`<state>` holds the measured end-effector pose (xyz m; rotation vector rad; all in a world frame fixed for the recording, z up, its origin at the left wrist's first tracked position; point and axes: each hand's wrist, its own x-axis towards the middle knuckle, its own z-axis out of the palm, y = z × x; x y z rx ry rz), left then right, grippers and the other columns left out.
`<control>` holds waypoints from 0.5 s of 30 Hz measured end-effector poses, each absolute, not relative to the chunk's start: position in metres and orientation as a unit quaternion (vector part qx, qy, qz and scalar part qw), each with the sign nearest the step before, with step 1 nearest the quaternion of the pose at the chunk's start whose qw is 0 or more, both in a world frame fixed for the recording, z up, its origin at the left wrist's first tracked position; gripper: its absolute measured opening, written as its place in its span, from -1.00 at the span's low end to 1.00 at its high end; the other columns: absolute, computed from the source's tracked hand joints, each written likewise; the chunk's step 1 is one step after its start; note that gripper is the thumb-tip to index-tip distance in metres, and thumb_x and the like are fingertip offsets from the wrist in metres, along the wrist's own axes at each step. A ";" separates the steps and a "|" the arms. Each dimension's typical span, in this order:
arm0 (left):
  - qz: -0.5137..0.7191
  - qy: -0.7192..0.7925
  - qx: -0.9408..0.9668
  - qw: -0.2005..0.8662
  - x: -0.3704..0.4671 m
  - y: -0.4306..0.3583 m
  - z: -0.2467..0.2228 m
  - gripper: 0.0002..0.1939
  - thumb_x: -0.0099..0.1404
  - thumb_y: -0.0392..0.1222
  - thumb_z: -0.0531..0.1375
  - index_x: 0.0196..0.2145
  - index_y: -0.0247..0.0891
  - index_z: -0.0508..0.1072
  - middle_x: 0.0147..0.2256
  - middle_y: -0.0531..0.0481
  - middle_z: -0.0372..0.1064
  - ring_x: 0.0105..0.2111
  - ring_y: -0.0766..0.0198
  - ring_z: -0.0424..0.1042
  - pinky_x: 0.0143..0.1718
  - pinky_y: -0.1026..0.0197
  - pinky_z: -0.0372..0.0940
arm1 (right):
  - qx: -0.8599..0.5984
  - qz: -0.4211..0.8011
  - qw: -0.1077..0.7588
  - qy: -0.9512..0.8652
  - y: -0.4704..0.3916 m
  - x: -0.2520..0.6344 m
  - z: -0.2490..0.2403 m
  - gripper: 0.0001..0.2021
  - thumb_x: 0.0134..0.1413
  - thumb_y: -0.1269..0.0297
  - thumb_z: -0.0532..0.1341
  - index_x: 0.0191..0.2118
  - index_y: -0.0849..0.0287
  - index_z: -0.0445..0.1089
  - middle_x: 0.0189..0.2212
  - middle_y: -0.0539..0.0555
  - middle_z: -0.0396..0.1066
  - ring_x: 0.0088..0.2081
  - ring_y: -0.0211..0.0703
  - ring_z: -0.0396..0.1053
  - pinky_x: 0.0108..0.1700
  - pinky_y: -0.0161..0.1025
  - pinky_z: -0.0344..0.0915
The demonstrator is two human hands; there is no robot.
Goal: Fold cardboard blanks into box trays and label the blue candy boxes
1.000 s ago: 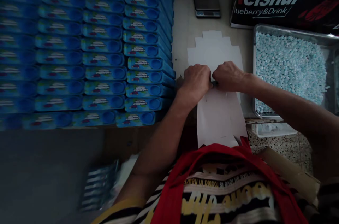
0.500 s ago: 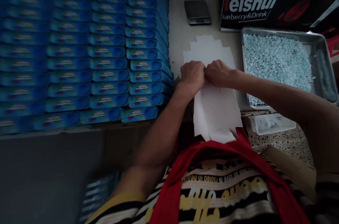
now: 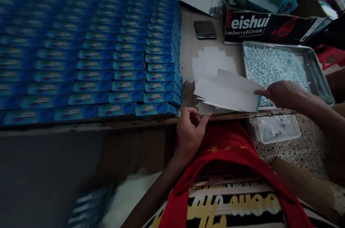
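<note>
My right hand (image 3: 283,94) pinches the right edge of a folded white card piece (image 3: 229,91) with blue edging, tilted over the table's front part. Beneath and behind it lie other flat white card cutouts (image 3: 212,60) with stepped edges. My left hand (image 3: 192,125) is at the table's front edge, left of the card, fingers curled and thumb apart, with nothing between them. Right of the cards, a metal tray (image 3: 320,77) holds many small pale blue and white pieces (image 3: 272,66); my right hand is over its front edge.
Rows of blue packs (image 3: 159,77) cover the left side of the table. Behind the cards sits a small dark scale (image 3: 205,29). A black carton (image 3: 250,28) with blue boxes stands at the back right. Below the table edge is a clear plastic tub (image 3: 279,129).
My hands have parted from the card. The left moved down to the table edge, and the right moved rightward, holding the folded card's edge. The view has shifted.
</note>
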<state>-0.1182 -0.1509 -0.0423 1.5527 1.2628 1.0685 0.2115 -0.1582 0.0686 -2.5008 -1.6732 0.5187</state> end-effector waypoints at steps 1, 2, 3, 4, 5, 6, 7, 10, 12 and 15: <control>0.414 0.524 0.573 0.474 -0.117 -0.150 -0.053 -0.61 0.29 0.13 0.41 -0.25 -0.08 0.31 -0.36 0.06 0.30 -0.42 0.17 0.38 -0.29 0.00 0.38 | -0.808 0.108 0.015 -0.579 -0.150 0.201 0.071 -0.47 0.16 -0.29 0.33 -0.45 0.15 0.49 -0.56 0.19 0.44 -0.23 0.18 0.53 -0.12 -0.01 0.31; 0.403 0.531 0.530 0.524 -0.114 -0.147 -0.061 -0.59 0.29 0.15 0.40 -0.19 -0.09 0.31 -0.29 0.04 0.34 -0.40 0.19 0.41 -0.28 0.02 0.40 | -0.795 0.065 -0.029 -0.602 -0.136 0.189 0.071 -0.45 0.23 -0.30 0.26 -0.33 0.18 0.54 -0.45 0.24 0.52 -0.14 0.23 0.54 -0.08 0.01 0.31; 0.398 0.531 0.488 0.567 -0.109 -0.142 -0.066 -0.57 0.31 0.14 0.39 -0.10 -0.11 0.31 -0.19 -0.01 0.38 -0.35 0.20 0.45 -0.24 0.03 0.43 | -0.778 0.044 -0.068 -0.623 -0.118 0.178 0.068 -0.44 0.26 -0.29 0.23 -0.18 0.21 0.57 -0.31 0.29 0.57 -0.06 0.26 0.53 -0.05 0.01 0.31; 0.397 0.530 0.446 0.602 -0.102 -0.135 -0.069 -0.52 0.32 0.12 0.38 0.00 -0.14 0.29 -0.09 -0.07 0.40 -0.28 0.19 0.49 -0.19 0.02 0.46 | -0.756 0.040 -0.084 -0.648 -0.097 0.167 0.064 -0.43 0.25 -0.25 0.26 -0.02 0.24 0.55 -0.18 0.33 0.60 -0.01 0.28 0.52 -0.03 0.00 0.32; 0.394 0.533 0.407 0.629 -0.094 -0.127 -0.070 -0.44 0.32 0.08 0.38 0.10 -0.17 0.25 -0.02 -0.13 0.40 -0.22 0.17 0.52 -0.13 0.01 0.47 | -0.734 0.051 -0.096 -0.670 -0.076 0.158 0.057 -0.42 0.24 -0.17 0.31 0.10 0.26 0.51 -0.07 0.35 0.59 0.04 0.28 0.50 -0.02 -0.01 0.34; 0.395 0.538 0.373 0.644 -0.086 -0.119 -0.069 -0.37 0.31 0.05 0.38 0.17 -0.20 0.22 0.01 -0.17 0.41 -0.17 0.15 0.53 -0.07 0.00 0.47 | -0.715 0.074 -0.106 -0.687 -0.056 0.150 0.050 -0.45 0.23 -0.04 0.34 0.17 0.27 0.48 0.00 0.35 0.58 0.06 0.27 0.50 0.00 -0.03 0.35; 0.406 0.548 0.344 0.646 -0.078 -0.110 -0.068 -0.35 0.30 0.02 0.38 0.19 -0.22 0.21 0.02 -0.19 0.43 -0.12 0.12 0.53 -0.02 0.00 0.45 | -0.701 0.103 -0.110 -0.697 -0.040 0.145 0.043 -0.50 0.23 0.10 0.34 0.20 0.26 0.47 0.01 0.33 0.58 0.07 0.23 0.50 0.02 -0.05 0.35; 0.470 0.557 0.319 0.606 -0.067 -0.087 -0.062 -0.46 0.25 -0.08 0.34 0.13 -0.20 0.32 0.03 -0.16 0.48 -0.02 0.07 0.53 0.05 0.03 0.43 | -0.696 0.258 -0.070 -0.667 -0.024 0.147 0.027 -0.62 0.18 0.39 0.28 0.11 0.23 0.55 -0.19 0.20 0.62 -0.12 0.08 0.56 -0.04 -0.10 0.42; 0.472 0.540 0.375 0.588 -0.068 -0.075 -0.058 -0.51 0.16 -0.17 0.29 0.06 -0.19 0.42 -0.02 -0.09 0.52 -0.03 0.06 0.53 0.01 0.06 0.45 | -0.696 0.393 0.006 -0.601 -0.040 0.157 0.022 -0.54 0.12 0.40 0.29 0.17 0.21 0.49 -0.29 0.13 0.59 -0.30 -0.01 0.55 -0.18 -0.11 0.47; 0.392 0.484 0.495 0.606 -0.074 -0.064 -0.051 -0.44 0.03 -0.23 0.24 0.04 -0.21 0.53 -0.16 -0.05 0.56 -0.11 0.01 0.54 -0.08 0.06 0.49 | -0.688 0.486 0.133 -0.522 -0.083 0.167 0.016 -0.36 0.02 0.40 0.26 0.28 0.16 0.34 -0.22 0.11 0.59 -0.32 -0.03 0.54 -0.27 -0.11 0.50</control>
